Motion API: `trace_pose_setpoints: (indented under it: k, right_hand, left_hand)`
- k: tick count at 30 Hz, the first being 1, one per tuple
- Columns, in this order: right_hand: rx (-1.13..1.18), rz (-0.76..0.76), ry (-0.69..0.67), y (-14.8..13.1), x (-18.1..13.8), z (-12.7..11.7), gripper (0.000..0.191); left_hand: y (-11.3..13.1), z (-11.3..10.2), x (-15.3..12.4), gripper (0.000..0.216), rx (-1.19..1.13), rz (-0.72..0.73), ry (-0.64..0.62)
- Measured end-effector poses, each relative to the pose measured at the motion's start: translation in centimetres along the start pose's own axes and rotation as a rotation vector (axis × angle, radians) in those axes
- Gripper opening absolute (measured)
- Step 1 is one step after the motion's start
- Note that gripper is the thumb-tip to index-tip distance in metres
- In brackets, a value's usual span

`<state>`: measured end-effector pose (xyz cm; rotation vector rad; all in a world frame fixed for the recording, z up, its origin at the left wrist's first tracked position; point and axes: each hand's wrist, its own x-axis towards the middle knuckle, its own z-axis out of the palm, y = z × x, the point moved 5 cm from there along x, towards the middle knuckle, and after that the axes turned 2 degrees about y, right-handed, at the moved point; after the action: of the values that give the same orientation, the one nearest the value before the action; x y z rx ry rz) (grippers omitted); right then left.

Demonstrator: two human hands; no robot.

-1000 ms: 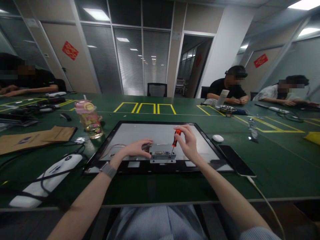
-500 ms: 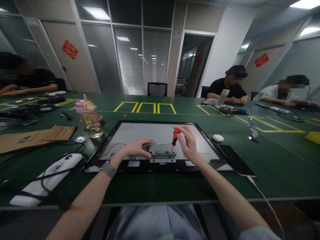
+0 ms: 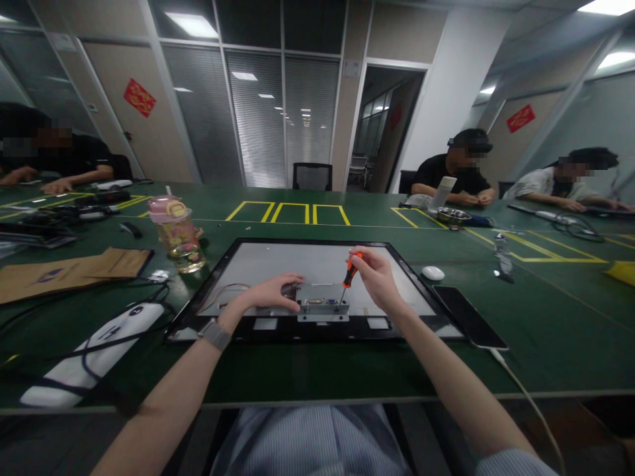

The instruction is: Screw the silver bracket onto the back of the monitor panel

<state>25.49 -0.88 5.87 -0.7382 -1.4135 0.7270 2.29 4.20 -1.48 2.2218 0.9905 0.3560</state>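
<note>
We are pinching the screwdriver (image 3: 350, 272) in our right hand (image 3: 378, 281), working its tip at the right corner of the metal plate (image 3: 322, 299) (apparently still fastened to the monitor panel (image 3: 268, 261) on the table (image 3: 546, 317)), while our left hand (image 3: 270, 293) is pressing flat, fingers together, on its left end.

From here I see a dark green table (image 3: 546, 311) marked with yellow line boxes. The panel (image 3: 278, 261) is pale grey in a black frame, and its bracket (image 3: 322, 295) is silver-grey. The screwdriver (image 3: 351, 271) has an orange-and-black handle. The bottle (image 3: 176, 237) is pink-lidded, the phone (image 3: 469, 317) black, the envelope (image 3: 69, 272) brown and the watch strap (image 3: 215, 336) grey.
</note>
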Motion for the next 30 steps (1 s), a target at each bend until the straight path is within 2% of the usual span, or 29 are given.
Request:
trace_pose_setpoints:
  k: [5,11,17,24,30]
  right_hand:
    - [0.11,0.049,-0.141,-0.1,0.0,0.8,0.027]
    - [0.165,0.052,-0.079,-0.2,0.0,0.6,0.014]
    - [0.143,0.073,-0.129,-0.5,0.0,1.0,0.024]
    - [0.13,0.042,-0.087,-0.3,-0.2,0.8,0.017]
    - [0.194,0.072,-0.165,-0.6,-0.4,1.5,0.022]
  left_hand:
    - [0.1,-0.1,-0.1,0.074,-0.007,-0.007,0.004]
    - [0.1,-0.1,-0.1,0.076,0.009,-0.006,-0.002]
    - [0.1,0.0,0.0,0.075,0.004,-0.006,0.006]
    - [-0.1,0.0,0.0,0.074,0.005,0.008,0.001]
    - [-0.1,0.0,0.0,0.076,0.022,-0.003,0.001]
